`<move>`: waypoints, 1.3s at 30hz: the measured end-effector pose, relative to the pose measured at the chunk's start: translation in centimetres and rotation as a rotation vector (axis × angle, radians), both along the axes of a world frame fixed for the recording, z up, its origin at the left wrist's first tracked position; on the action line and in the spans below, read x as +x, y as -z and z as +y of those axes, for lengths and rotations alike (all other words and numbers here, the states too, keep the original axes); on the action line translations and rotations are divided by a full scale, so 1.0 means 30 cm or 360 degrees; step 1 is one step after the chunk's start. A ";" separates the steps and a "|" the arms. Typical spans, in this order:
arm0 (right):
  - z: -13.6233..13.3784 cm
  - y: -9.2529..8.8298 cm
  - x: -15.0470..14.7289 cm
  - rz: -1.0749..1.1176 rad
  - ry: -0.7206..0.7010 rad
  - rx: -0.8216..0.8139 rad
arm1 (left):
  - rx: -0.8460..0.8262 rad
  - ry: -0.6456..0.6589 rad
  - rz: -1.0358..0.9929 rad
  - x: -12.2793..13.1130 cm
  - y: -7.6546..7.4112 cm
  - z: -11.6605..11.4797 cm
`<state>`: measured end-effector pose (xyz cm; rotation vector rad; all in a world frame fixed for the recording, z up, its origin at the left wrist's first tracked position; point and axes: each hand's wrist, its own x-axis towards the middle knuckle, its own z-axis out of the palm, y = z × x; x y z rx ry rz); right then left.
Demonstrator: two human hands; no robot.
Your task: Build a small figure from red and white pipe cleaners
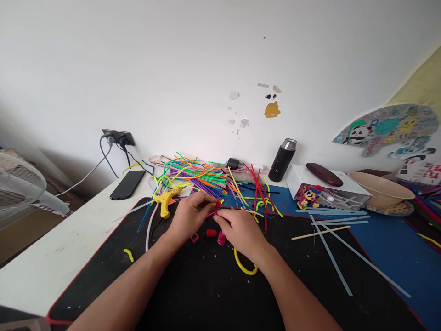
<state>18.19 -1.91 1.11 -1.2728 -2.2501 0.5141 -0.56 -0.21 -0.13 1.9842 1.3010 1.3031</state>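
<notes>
Two bare forearms (138, 280), bare left hand (189, 216), bare right hand (241, 231)

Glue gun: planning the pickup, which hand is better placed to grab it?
Probably left: the glue gun lies beside the left hand; the right hand is farther off. Both pinch the red pipe cleaner.

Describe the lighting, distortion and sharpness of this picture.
Head view: soft, even light, no hard glare on the wall; the head view's wide lens stretches the frame's corners; left hand and right hand, pinching the red pipe cleaner, look sharp; the fan looks slightly softer.
</notes>
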 end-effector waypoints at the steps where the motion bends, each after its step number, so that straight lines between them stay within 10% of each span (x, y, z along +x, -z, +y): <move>1: 0.002 -0.002 0.003 -0.0034 0.0004 0.0032 | 0.0008 0.0027 0.0026 0.000 -0.001 0.001; 10: 0.010 -0.035 0.039 0.0213 0.0191 -0.0031 | -0.0069 0.0060 -0.0118 0.000 0.009 -0.001; 18: 0.014 -0.026 0.039 0.0329 0.0282 -0.0022 | -0.0647 0.0357 -0.0814 0.016 0.000 -0.005; 39: 0.008 -0.010 0.026 0.0266 0.0217 0.0102 | -0.1132 0.0371 -0.1113 0.023 -0.018 0.003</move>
